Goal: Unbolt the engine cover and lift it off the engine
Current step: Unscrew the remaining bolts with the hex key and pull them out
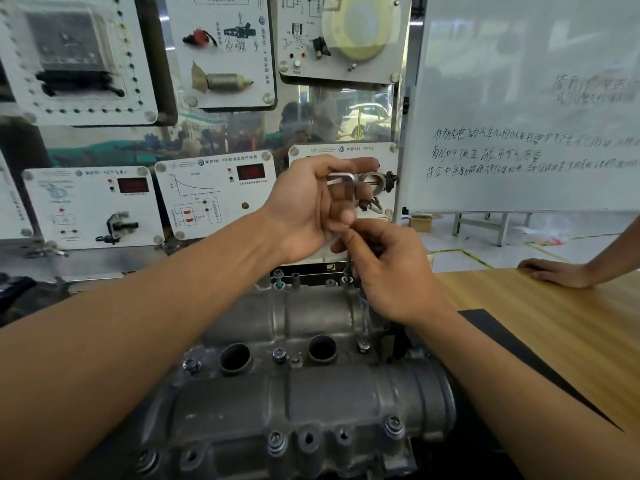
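Silver L-shaped hex key (343, 177) stands upright over the far-right bolt (346, 280) of the grey cast-metal engine cover (294, 403); left hand (311, 206) grips its bent top, right hand (391, 271) pinches the shaft.

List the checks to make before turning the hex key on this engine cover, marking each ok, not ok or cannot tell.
1. Left hand grips the hex key at its bent top: ok.
2. Right hand pinches the shaft, steadying it: ok.
3. Tip seated in the far bolt: cannot tell, blurred.
4. Other bolts already out of the engine cover: not ok, near-edge bolt remains.
5. Bystander's hand rests on the table, apart from the cover: ok.
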